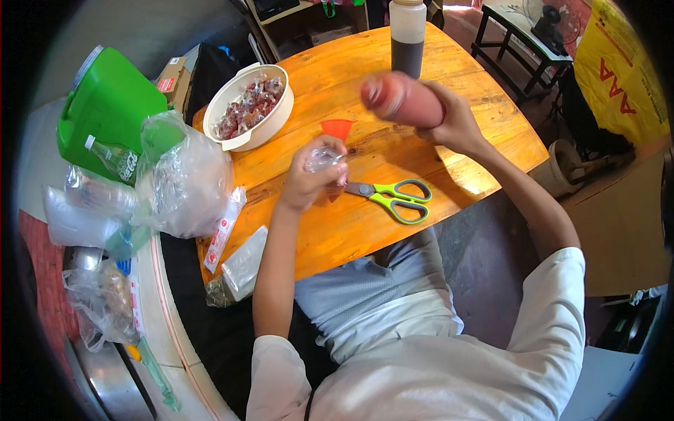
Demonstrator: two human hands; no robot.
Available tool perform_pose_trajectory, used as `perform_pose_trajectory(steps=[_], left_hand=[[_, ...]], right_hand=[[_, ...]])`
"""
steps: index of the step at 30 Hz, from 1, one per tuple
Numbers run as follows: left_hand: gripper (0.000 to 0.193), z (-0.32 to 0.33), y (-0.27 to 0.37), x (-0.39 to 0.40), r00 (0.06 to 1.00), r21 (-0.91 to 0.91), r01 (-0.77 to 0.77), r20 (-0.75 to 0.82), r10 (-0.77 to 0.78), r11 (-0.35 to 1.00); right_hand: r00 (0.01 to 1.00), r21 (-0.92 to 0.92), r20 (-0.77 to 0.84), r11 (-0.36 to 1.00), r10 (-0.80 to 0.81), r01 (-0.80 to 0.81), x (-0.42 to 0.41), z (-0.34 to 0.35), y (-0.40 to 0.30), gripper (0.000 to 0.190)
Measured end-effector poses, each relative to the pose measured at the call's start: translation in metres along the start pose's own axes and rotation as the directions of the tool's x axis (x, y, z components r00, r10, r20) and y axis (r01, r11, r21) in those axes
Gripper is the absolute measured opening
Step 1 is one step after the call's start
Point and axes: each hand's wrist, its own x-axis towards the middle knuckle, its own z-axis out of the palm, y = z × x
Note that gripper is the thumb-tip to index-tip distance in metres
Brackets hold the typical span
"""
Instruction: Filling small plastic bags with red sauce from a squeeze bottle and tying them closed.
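My left hand grips a small clear plastic bag, its lower part largely hidden by the fingers. My right hand holds a bottle of red sauce tilted above the wooden table, its top pointing left and blurred. An orange-red funnel shows just behind my left hand. Scissors with green and grey handles lie right of that hand, their blade tips hidden. At the back left, a cream bowl holds many small tied plastic bags with dark red contents.
A bottle of dark liquid stands at the table's far edge. Left are a large clear plastic bag, a green container and a glass bottle. A packet of clear bags and a red-and-white wrapper lie at the near left corner.
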Motion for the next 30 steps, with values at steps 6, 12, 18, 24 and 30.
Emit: perform_pose_trajectory(steps=[6, 12, 18, 24, 30], left_hand=[[0.023, -0.003, 0.011, -0.005, 0.993, -0.09, -0.116, -0.045, 0.112, 0.989], [0.027, 0.003, 0.014, -0.003, 0.988, -0.068, -0.147, -0.051, 0.144, 0.987], [0.023, -0.002, 0.018, -0.006, 0.969, -0.012, -0.223, -0.115, 0.22, 0.975], [0.022, 0.002, 0.011, 0.003, 0.938, 0.006, -0.297, -0.185, 0.293, 0.955], [0.019, -0.006, 0.012, -0.004, 0.917, -0.013, -0.329, -0.242, 0.316, 0.944]], right_hand=[[0.939, 0.403, -0.205, 0.898, 0.275, -0.175, 0.003, 0.007, 0.019, 0.067], [0.926, 0.353, -0.302, 0.929, 0.226, -0.111, -0.004, 0.018, 0.031, 0.081], [0.763, -0.333, -0.596, 0.942, -0.25, 0.049, -0.023, 0.032, -0.007, 0.087], [0.807, -0.164, -0.145, 0.818, -0.572, 0.551, 0.014, 0.061, -0.064, 0.023], [0.935, 0.305, 0.094, 0.904, -0.341, 0.299, 0.051, 0.111, -0.046, 0.019]])
